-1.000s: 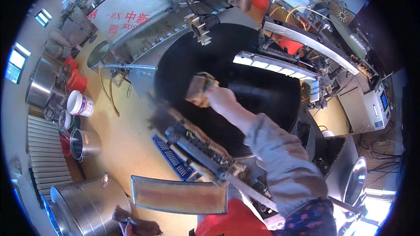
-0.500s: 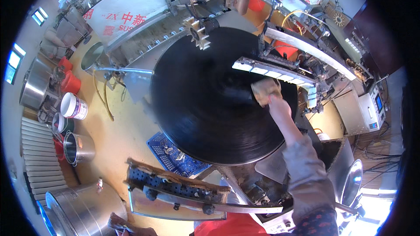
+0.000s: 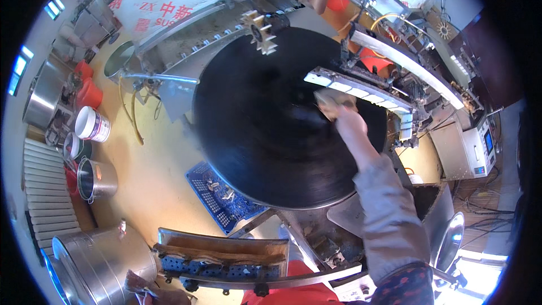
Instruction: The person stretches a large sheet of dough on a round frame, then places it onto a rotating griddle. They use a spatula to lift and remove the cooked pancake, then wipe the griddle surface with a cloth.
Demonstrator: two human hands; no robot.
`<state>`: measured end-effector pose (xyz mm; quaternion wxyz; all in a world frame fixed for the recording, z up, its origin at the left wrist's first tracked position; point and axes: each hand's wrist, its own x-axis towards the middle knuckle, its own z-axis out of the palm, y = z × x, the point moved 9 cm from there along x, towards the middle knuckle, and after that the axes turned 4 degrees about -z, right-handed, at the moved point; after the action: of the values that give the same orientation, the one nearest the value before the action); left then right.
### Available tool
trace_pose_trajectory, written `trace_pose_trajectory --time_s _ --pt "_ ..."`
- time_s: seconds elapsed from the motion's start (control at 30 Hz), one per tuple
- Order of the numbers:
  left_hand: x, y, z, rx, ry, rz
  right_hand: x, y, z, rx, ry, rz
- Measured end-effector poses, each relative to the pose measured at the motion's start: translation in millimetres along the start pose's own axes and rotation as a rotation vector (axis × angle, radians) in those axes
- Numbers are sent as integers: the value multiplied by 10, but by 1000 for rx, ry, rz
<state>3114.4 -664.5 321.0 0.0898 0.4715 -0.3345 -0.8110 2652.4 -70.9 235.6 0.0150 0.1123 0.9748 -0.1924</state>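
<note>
Since a second ago the right hand (image 3: 345,117) has swept across the big round black plate (image 3: 265,135), from its near left part to its far right side, and it now sits close under the long metal bar (image 3: 361,89) that reaches over the plate from the right. Its fingers are curled shut around a tan cloth pad (image 3: 333,99), which lies pressed flat on the dark surface just at the bar's lower edge; whether pad and bar touch cannot be told. The grey sleeve (image 3: 384,214) runs back from the hand to the lower right edge of the view. No left hand is to be seen. At the plate's far rim stands a pale toothed wheel (image 3: 261,33) on a shaft. Below the plate's near left rim a blue plastic crate (image 3: 217,195) lies on the yellowish floor (image 3: 147,158). Well to the left stand a white bucket (image 3: 93,124), two red containers (image 3: 87,87) and a small steel pail (image 3: 96,178); a large steel drum (image 3: 101,262) is at the lower left. A metal tray with a perforated rail (image 3: 226,257) lies nearest the person, and a grey control box (image 3: 471,149) stands off to the right of the plate
</note>
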Motion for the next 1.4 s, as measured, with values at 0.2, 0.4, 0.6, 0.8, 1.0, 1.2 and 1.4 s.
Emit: trace_pose_trajectory --time_s 0.2,0.4,0.6,0.8,1.0,1.2,1.4 --pt "7 179 222 160 72 112 -927 -550 416 22 -159 -278" --pt "-58 -33 501 181 3 146 260 -291 412 95 -8 76" --pt "14 77 573 174 -293 162 -1106 114 -43 -302 -212 -109" --pt "-5 193 747 268 -226 309 -1088 -989 428 -173 -184 -381" --pt "-26 161 582 246 -146 255 152 -769 436 -94 -70 -106" --pt "131 198 459 191 -230 187 -1021 253 -165 -397 -146 -160" --pt "248 184 476 106 -253 169 -2223 -72 -40 -460 -444 -328"
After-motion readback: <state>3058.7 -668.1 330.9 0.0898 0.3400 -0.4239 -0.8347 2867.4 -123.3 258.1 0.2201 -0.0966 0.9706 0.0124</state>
